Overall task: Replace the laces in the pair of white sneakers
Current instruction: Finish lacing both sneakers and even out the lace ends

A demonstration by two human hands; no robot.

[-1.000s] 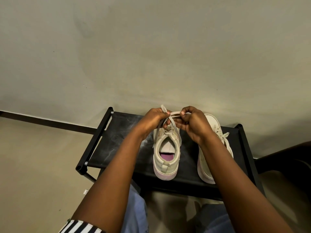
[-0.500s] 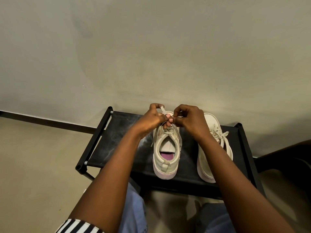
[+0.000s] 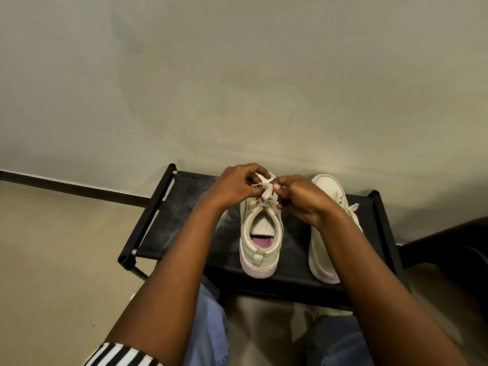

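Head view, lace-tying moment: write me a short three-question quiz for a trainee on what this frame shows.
1. True or false: the left hand and the right hand both pinch the lace of the left sneaker.
2. The right sneaker stands on: A) a black rack; B) the floor; C) the person's lap.
3. Fill in: the toes of both sneakers point toward the ____.

Key: 1 true; 2 A; 3 wall.
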